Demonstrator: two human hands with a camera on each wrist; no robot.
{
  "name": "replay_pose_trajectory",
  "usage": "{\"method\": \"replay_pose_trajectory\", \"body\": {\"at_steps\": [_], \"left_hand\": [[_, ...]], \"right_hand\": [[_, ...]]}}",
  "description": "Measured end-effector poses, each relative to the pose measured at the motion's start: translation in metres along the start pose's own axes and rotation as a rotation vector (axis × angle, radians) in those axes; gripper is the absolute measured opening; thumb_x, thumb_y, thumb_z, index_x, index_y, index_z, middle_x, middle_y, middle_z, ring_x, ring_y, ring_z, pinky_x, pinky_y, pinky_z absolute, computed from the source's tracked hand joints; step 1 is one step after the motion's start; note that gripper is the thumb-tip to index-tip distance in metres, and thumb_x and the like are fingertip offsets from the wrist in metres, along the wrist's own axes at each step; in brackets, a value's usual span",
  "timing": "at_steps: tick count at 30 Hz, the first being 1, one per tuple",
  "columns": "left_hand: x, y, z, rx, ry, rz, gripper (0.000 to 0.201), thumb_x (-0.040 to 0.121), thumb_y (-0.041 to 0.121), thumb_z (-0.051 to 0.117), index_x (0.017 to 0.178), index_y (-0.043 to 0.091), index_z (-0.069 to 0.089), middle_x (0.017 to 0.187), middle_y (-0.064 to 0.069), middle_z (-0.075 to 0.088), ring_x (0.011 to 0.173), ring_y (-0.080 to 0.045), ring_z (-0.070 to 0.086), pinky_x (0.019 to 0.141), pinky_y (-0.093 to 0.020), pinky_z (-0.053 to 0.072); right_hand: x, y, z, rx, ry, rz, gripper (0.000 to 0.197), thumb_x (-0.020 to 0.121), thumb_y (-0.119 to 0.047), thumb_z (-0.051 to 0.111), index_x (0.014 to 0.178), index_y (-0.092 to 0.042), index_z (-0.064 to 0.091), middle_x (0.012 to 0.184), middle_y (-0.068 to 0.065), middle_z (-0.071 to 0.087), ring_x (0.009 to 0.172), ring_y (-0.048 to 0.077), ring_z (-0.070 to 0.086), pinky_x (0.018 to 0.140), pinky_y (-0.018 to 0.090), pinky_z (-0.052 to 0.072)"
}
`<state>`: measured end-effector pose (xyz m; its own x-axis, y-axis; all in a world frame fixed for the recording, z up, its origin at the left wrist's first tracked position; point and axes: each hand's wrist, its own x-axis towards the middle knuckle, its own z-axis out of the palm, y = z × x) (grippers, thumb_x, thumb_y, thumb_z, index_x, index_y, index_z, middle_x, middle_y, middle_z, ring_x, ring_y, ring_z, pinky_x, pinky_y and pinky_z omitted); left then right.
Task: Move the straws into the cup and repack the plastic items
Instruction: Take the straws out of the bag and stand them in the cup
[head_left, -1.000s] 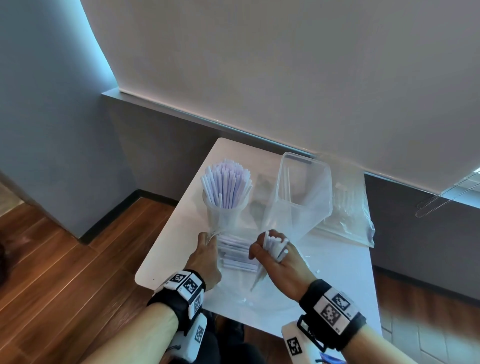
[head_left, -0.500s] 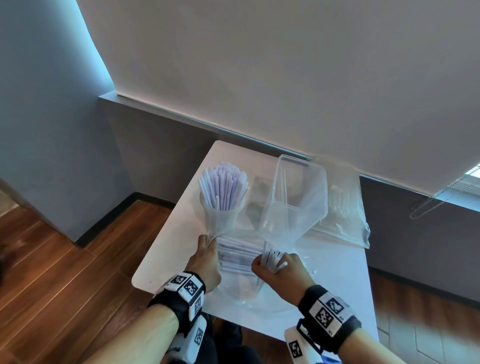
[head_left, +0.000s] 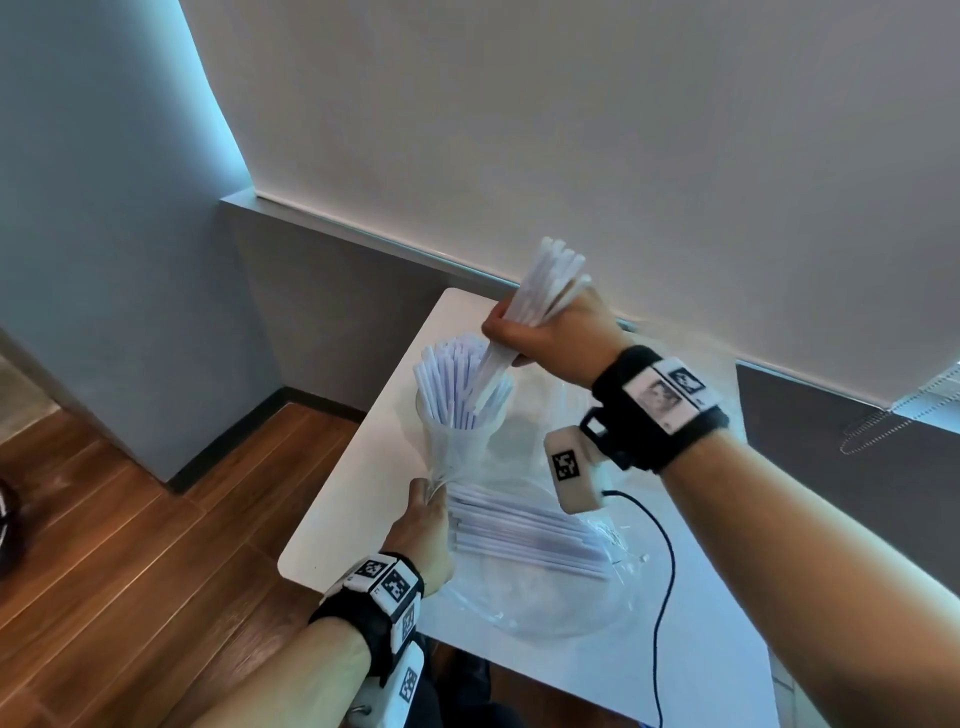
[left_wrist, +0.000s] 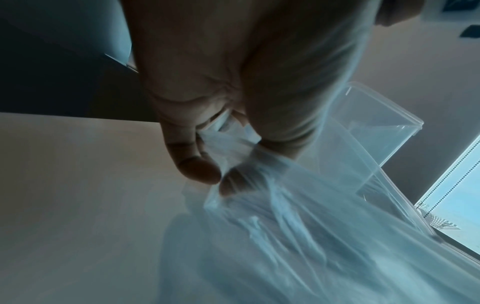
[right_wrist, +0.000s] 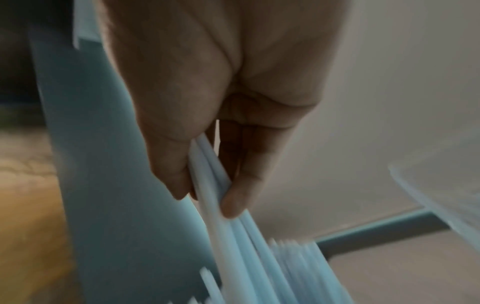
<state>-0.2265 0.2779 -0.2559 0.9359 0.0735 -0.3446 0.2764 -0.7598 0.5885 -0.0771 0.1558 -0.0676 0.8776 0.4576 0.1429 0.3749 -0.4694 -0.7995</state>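
Right hand (head_left: 545, 332) raised over the cup (head_left: 457, 441), fingers and thumb curled tight round a bundle of white straws (head_left: 540, 296); bundle tilted, upper ends fanned above the fist, lower ends angled down among the straws already standing in the cup. Right wrist view, blurred: thumb and fingers (right_wrist: 233, 197) pinch the same bundle (right_wrist: 233, 230), its tips meeting the tops of the standing straws (right_wrist: 298, 257). Cup is clear plastic, upright, near the far left part of the white table (head_left: 353, 499), packed with upright straws (head_left: 457, 384) splayed slightly outward. Left hand (head_left: 423, 525) low at the table's left edge, just in front of the cup, fingers closed on a gathered corner of a clear plastic bag (head_left: 545, 603). Left wrist view confirms: thumb and fingertips (left_wrist: 200, 168) pinch bunched film of the bag (left_wrist: 298, 236), which spreads away across the table (left_wrist: 78, 185). Inside the bag, a loose layer of straws (head_left: 524, 535) lies flat, roughly side by side, running from the left hand toward the right. Clear square-sided container (left_wrist: 376, 127) shows beyond the bag in the left wrist view; in the head view the right forearm mostly hides it. Black bands with printed markers on both wrists; a dark cable (head_left: 662, 597) trails from the right wrist unit across the table. Wood floor (head_left: 130, 545) to the left, pale blind (head_left: 571, 130) behind.
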Motion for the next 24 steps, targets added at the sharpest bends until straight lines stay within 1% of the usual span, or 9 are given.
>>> {"method": "replay_pose_trajectory", "body": {"at_steps": [4, 8, 12, 14, 16, 19, 21, 22, 24], "left_hand": [[0.002, -0.005, 0.003, 0.006, 0.021, 0.018, 0.085, 0.078, 0.0, 0.059, 0.149, 0.023, 0.02, 0.141, -0.003, 0.022, 0.11, -0.031, 0.058, 0.096, -0.038, 0.049], [0.002, -0.009, 0.004, 0.002, 0.012, 0.023, 0.082, 0.077, -0.001, 0.058, 0.147, 0.022, 0.023, 0.139, -0.002, 0.023, 0.11, -0.031, 0.058, 0.094, -0.036, 0.049], [0.002, -0.009, 0.005, 0.005, 0.008, 0.013, 0.08, 0.077, -0.003, 0.056, 0.146, 0.022, 0.025, 0.14, -0.001, 0.022, 0.108, -0.03, 0.059, 0.093, -0.034, 0.049], [0.002, -0.009, 0.006, 0.003, 0.009, 0.012, 0.08, 0.077, -0.003, 0.055, 0.146, 0.022, 0.024, 0.141, 0.0, 0.021, 0.107, -0.03, 0.06, 0.093, -0.035, 0.049], [0.002, -0.01, 0.007, -0.008, 0.016, 0.014, 0.084, 0.076, -0.004, 0.056, 0.148, 0.024, 0.022, 0.142, 0.001, 0.02, 0.109, -0.03, 0.059, 0.096, -0.035, 0.049], [0.002, -0.009, 0.008, -0.011, 0.038, 0.028, 0.088, 0.076, -0.004, 0.058, 0.15, 0.026, 0.019, 0.144, 0.001, 0.019, 0.112, -0.028, 0.059, 0.097, -0.031, 0.048], [0.002, -0.008, 0.008, -0.011, 0.047, 0.031, 0.09, 0.076, -0.004, 0.058, 0.151, 0.027, 0.018, 0.145, 0.001, 0.019, 0.113, -0.027, 0.059, 0.097, -0.03, 0.048], [0.002, -0.008, 0.008, -0.014, 0.047, 0.03, 0.091, 0.076, -0.004, 0.058, 0.151, 0.028, 0.017, 0.145, 0.001, 0.018, 0.114, -0.027, 0.058, 0.098, -0.03, 0.048], [0.001, -0.008, 0.007, -0.02, 0.047, 0.027, 0.092, 0.076, -0.005, 0.059, 0.151, 0.027, 0.017, 0.146, 0.001, 0.017, 0.117, -0.027, 0.057, 0.1, -0.029, 0.047]], "right_hand": [[0.008, 0.01, 0.023, -0.148, -0.157, 0.112, 0.028, 0.079, -0.037, 0.08, 0.093, -0.014, 0.071, 0.087, 0.0, 0.074, 0.067, 0.013, 0.073, 0.07, 0.034, 0.062], [0.013, 0.017, 0.02, -0.271, -0.07, 0.083, 0.06, 0.069, -0.055, 0.081, 0.116, -0.023, 0.062, 0.104, -0.006, 0.068, 0.089, 0.012, 0.065, 0.073, 0.018, 0.047], [0.014, 0.02, 0.017, -0.125, 0.116, 0.024, 0.085, 0.062, -0.056, 0.085, 0.133, -0.029, 0.045, 0.116, -0.009, 0.058, 0.092, 0.014, 0.062, 0.081, 0.027, 0.05], [0.011, 0.02, 0.02, -0.091, 0.202, -0.029, 0.079, 0.073, -0.052, 0.08, 0.137, -0.029, 0.039, 0.125, -0.008, 0.055, 0.098, 0.012, 0.062, 0.084, 0.029, 0.051], [0.003, 0.021, 0.026, -0.107, 0.231, -0.138, 0.066, 0.089, -0.046, 0.064, 0.144, -0.025, 0.034, 0.139, -0.003, 0.049, 0.116, 0.015, 0.057, 0.097, 0.032, 0.048], [-0.013, 0.03, 0.044, -0.404, -0.017, -0.258, 0.063, 0.098, -0.045, 0.038, 0.152, -0.013, 0.027, 0.157, 0.005, 0.033, 0.144, 0.019, 0.03, 0.117, 0.029, 0.022], [-0.025, 0.041, 0.059, -0.642, -0.228, -0.238, 0.069, 0.097, -0.051, 0.023, 0.155, -0.015, 0.019, 0.162, 0.002, 0.021, 0.15, 0.017, 0.015, 0.121, 0.04, 0.016], [-0.029, 0.046, 0.063, -0.671, -0.264, -0.225, 0.07, 0.096, -0.053, 0.019, 0.155, -0.016, 0.016, 0.163, 0.001, 0.018, 0.15, 0.017, 0.012, 0.121, 0.043, 0.015], [-0.03, 0.049, 0.066, -0.595, -0.197, -0.221, 0.07, 0.097, -0.053, 0.023, 0.156, -0.017, 0.011, 0.164, 0.0, 0.013, 0.15, 0.017, 0.012, 0.123, 0.041, 0.011]]}}
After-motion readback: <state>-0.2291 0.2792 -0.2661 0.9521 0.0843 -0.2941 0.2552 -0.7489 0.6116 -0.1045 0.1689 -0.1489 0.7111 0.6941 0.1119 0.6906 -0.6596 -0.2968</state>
